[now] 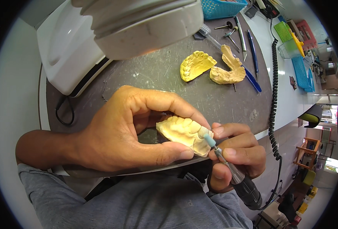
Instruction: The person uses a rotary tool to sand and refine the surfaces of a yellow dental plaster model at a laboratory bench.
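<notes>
My left hand [125, 131] grips a cream plaster dental model [180, 131] between thumb and fingers, its row of teeth uppermost. In my right hand [239, 150] is a rotary handpiece [236, 175], with a metal nose and a black body. A pale blue-green grinding tip [209, 139] on it meets the model's right end; whether it presses there I cannot tell. Some right fingers lie close beside the model. Beyond my hands, a yellow dental cast [197, 65] rests on the grey work mat [146, 78], next to a tan horseshoe-shaped cast [228, 68].
A ribbed suction hose with a wide nozzle [150, 30] hangs over the mat's far side. At left stands a white machine [73, 49]. Behind the casts lie a toothbrush [249, 78], a blue pen-like tool [252, 53], a knife [241, 38] and small burs. A coiled black cord [274, 95] runs along the right.
</notes>
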### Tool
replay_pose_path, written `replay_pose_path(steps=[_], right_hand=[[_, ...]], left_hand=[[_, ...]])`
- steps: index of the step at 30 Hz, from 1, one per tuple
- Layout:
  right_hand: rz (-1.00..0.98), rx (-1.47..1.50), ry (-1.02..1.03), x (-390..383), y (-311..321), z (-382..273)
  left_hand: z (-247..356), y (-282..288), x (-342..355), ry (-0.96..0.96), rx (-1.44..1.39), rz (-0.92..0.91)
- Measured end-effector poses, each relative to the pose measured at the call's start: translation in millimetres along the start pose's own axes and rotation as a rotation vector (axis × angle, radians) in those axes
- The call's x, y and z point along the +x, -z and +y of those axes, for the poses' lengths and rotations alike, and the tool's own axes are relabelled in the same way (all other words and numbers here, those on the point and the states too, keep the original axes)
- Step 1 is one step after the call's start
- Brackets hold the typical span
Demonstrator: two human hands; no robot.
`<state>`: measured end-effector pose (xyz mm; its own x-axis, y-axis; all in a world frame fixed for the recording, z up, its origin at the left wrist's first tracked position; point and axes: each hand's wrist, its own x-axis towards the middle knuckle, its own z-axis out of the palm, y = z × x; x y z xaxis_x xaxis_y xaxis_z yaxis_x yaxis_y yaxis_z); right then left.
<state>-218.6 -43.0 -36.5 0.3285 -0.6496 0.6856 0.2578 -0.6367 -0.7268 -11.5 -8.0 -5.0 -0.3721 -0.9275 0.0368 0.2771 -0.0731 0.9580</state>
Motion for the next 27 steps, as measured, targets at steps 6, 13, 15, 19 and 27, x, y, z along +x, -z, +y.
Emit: replay_pose_path(steps=[6, 13, 15, 19, 27], right_hand=[[0.104, 0.015, 0.001, -2.9, -4.5, 2.4], [0.118, 0.052, 0.005, -3.9, -4.0, 4.0], [0.086, 0.052, 0.012, -3.0, -2.4, 4.5], [0.01, 0.031, 0.02, -0.3, 0.8, 1.4], [0.047, 0.024, -0.004, -1.2, -0.6, 0.6]], left_hand=[[1.3, -0.3, 0.7, 0.003, 0.001, -0.007], [1.3, 0.0, 0.1, 0.007, 0.022, -0.003], [1.1, -0.1, 0.5, 0.003, 0.022, -0.005], [0.2, -0.2, 0.5, -0.002, 0.015, -0.003], [0.0, -0.2, 0.0, 0.002, 0.01, -0.003]])
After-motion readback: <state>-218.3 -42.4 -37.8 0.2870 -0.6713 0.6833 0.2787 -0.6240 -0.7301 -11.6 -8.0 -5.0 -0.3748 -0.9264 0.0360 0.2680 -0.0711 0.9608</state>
